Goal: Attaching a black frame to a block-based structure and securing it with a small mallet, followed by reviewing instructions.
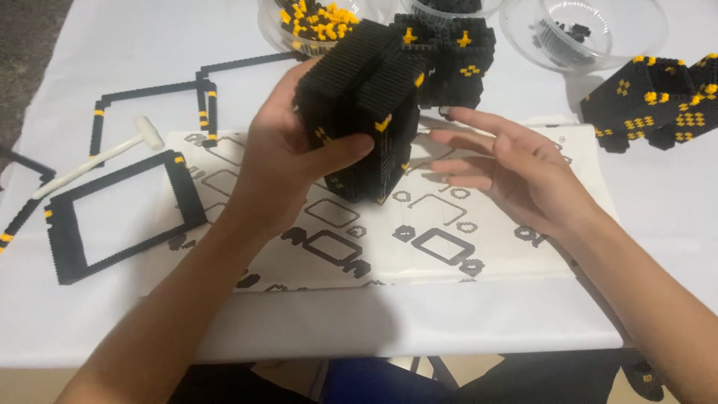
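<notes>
My left hand grips a tall black block assembly made of tiny bricks with a few yellow ones, holding it upright above the instruction sheet. The thumb lies across its front face. My right hand hovers open just to the right of the assembly, fingers spread and pointing at it, holding nothing.
A second black and yellow block piece stands behind the held one, another at the far right. Clear bowls of small bricks sit at the back. Flat black frames and a white hammer-like tool lie at the left on the white tablecloth.
</notes>
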